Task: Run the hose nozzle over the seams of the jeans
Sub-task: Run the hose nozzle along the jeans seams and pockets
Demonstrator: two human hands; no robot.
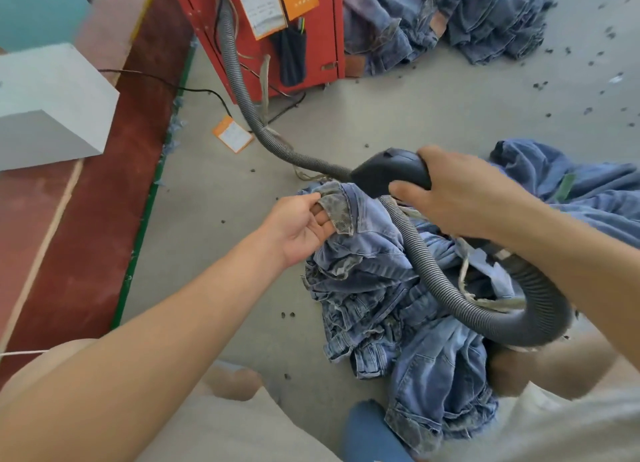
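Note:
A crumpled pair of blue jeans (377, 288) lies on the grey floor in front of me. My left hand (304, 224) pinches a turned-out hem or pocket flap of the jeans and lifts it. My right hand (457, 193) grips the black hose nozzle (388, 172), whose head sits right above that lifted fabric. The grey ribbed hose (433, 271) loops over the jeans and under my right forearm.
A second stretch of the hose (242, 91) runs back to a red machine cabinet (263, 35). More jeans are piled behind it (450, 21) and to my right (581, 191). An orange tag (232, 134) and dark lint bits dot the floor. A red-brown strip (86, 202) borders the left.

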